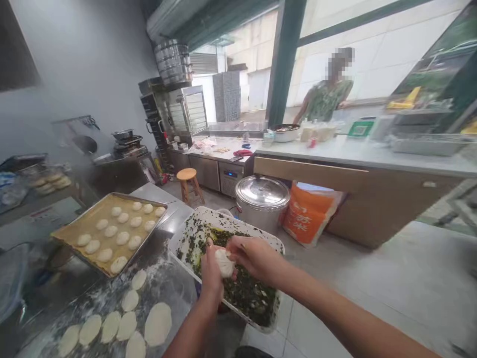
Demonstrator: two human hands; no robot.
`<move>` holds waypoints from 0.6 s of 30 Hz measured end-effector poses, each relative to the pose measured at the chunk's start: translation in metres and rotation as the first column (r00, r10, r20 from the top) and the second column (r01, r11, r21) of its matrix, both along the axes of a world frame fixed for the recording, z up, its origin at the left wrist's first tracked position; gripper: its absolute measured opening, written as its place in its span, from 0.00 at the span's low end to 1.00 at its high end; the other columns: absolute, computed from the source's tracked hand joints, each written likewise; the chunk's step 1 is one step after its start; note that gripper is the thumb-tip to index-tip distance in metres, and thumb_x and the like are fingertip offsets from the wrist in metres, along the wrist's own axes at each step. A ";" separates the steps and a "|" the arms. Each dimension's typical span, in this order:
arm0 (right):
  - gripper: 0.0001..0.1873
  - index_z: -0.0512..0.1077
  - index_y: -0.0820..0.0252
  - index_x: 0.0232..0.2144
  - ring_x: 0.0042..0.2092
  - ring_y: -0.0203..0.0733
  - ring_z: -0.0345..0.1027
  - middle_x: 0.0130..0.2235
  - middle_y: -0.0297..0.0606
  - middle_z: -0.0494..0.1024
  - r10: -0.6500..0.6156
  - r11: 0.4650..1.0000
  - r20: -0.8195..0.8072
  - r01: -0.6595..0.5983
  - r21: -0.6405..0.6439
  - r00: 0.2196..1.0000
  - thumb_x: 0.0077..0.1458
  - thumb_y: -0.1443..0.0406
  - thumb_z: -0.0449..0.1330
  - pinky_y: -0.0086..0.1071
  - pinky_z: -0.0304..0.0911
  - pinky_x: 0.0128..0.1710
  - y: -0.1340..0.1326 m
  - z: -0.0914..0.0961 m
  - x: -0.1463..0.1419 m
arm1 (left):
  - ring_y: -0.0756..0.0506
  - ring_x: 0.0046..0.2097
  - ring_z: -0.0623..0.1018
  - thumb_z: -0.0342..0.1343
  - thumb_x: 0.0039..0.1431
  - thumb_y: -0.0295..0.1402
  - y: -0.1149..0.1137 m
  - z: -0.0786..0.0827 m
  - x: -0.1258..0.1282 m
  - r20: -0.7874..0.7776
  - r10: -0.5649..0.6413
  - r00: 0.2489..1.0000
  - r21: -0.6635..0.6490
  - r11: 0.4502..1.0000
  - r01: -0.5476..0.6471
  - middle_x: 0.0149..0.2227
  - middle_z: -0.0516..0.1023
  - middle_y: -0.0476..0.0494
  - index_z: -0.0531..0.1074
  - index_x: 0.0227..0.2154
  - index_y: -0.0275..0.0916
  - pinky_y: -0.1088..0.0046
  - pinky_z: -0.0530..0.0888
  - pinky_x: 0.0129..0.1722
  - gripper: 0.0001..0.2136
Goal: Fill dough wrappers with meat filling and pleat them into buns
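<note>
A round white stuffed bun (pixel 224 263) with gathered dough is held between my two hands. My left hand (pixel 211 271) cups it from the left and below, fingers curled round it. From the right, my right hand (pixel 250 252) pinches the dough at its upper edge. Both hands are over a white tub (pixel 179 237) of chopped dark green filling (pixel 251 296). Flat dough wrappers (pixel 158 324) lie on the floured steel table (pixel 169 278) to the left. Beyond them a lined baking tray (pixel 80 226) carries several shaped buns (pixel 122 238) in rows.
A lidded steel pot (pixel 263 193) and an orange rice sack (pixel 307 214) stand on the floor past the tub. A wooden stool (pixel 187 175) is farther left. Behind the counter (pixel 331 153), a person (pixel 328 99) stands outside the window.
</note>
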State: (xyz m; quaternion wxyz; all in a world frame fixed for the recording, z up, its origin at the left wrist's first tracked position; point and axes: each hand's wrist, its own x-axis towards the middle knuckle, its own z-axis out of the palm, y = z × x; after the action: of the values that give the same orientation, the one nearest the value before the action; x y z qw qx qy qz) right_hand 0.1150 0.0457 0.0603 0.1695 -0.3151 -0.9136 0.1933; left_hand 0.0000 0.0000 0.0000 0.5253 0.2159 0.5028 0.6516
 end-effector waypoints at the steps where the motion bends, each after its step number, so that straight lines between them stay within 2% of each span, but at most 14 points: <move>1: 0.07 0.67 0.57 0.33 0.30 0.34 0.64 0.30 0.32 0.74 0.027 0.998 0.029 -0.029 0.048 0.999 0.51 0.68 0.51 0.25 0.49 0.26 -0.001 0.001 -0.001 | 0.49 0.15 0.67 0.42 0.52 0.54 0.001 0.001 -0.003 0.021 -0.025 0.999 -0.021 0.999 0.025 0.16 0.67 0.47 0.64 0.23 0.35 0.76 0.62 0.12 0.24; 4: 0.06 0.68 0.57 0.30 0.30 0.34 0.64 0.31 0.32 0.73 0.066 0.986 0.092 -0.080 0.149 0.994 0.50 0.69 0.52 0.26 0.47 0.26 -0.001 0.003 -0.003 | 0.49 0.15 0.68 0.41 0.51 0.54 0.001 0.005 -0.008 0.064 -0.083 0.994 -0.044 0.995 0.086 0.17 0.68 0.47 0.65 0.27 0.35 0.77 0.62 0.12 0.24; 6: 0.06 0.68 0.59 0.27 0.30 0.34 0.64 0.31 0.33 0.72 0.057 0.978 0.117 -0.079 0.193 0.991 0.51 0.68 0.51 0.27 0.47 0.25 -0.001 0.004 -0.003 | 0.49 0.16 0.68 0.40 0.52 0.54 -0.002 0.007 -0.007 0.078 -0.115 0.990 -0.015 0.993 0.117 0.19 0.70 0.47 0.66 0.33 0.36 0.77 0.62 0.12 0.24; 8: 0.08 0.67 0.59 0.26 0.29 0.33 0.63 0.29 0.33 0.72 0.044 0.981 0.086 -0.059 0.186 0.995 0.52 0.68 0.50 0.26 0.48 0.26 -0.001 0.005 -0.001 | 0.50 0.15 0.68 0.40 0.52 0.54 -0.004 0.007 -0.005 0.047 -0.112 0.993 0.009 0.994 0.112 0.18 0.69 0.47 0.66 0.33 0.35 0.78 0.61 0.11 0.24; 10: 0.08 0.67 0.59 0.26 0.30 0.33 0.63 0.29 0.32 0.72 0.046 0.987 0.030 -0.050 0.154 0.998 0.53 0.67 0.49 0.26 0.49 0.27 -0.001 0.005 0.001 | 0.50 0.14 0.66 0.40 0.52 0.54 -0.006 0.005 -0.004 0.008 -0.089 0.996 0.009 0.996 0.089 0.14 0.66 0.48 0.66 0.27 0.34 0.79 0.60 0.11 0.24; 13: 0.06 0.67 0.58 0.29 0.31 0.32 0.64 0.31 0.32 0.72 0.077 0.990 0.010 -0.078 0.114 0.997 0.52 0.69 0.50 0.25 0.51 0.29 -0.001 0.005 0.000 | 0.51 0.13 0.65 0.39 0.51 0.56 -0.005 0.002 -0.006 0.048 -0.128 0.991 -0.053 0.990 0.131 0.13 0.64 0.48 0.64 0.22 0.35 0.80 0.57 0.09 0.26; 16: 0.07 0.68 0.59 0.28 0.31 0.33 0.64 0.30 0.34 0.72 0.090 0.990 0.052 -0.095 0.102 0.995 0.52 0.69 0.50 0.25 0.50 0.28 -0.001 0.003 -0.003 | 0.51 0.13 0.65 0.37 0.50 0.57 -0.004 0.001 -0.009 0.151 -0.193 0.969 -0.067 0.976 0.205 0.16 0.66 0.48 0.65 0.27 0.35 0.80 0.56 0.08 0.27; 18: 0.08 0.67 0.61 0.26 0.30 0.33 0.63 0.29 0.34 0.71 0.056 0.993 0.038 -0.059 0.098 0.998 0.52 0.69 0.49 0.25 0.50 0.28 0.000 0.002 -0.004 | 0.51 0.13 0.66 0.38 0.51 0.57 -0.007 0.001 -0.007 0.143 -0.177 0.974 -0.013 0.983 0.181 0.18 0.68 0.49 0.65 0.32 0.35 0.80 0.57 0.09 0.27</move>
State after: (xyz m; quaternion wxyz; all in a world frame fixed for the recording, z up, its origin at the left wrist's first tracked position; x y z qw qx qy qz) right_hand 0.1108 0.0457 0.0621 0.1631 -0.2832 -0.9336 0.1468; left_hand -0.0072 -0.0066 0.0009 0.6188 0.2069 0.4516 0.6086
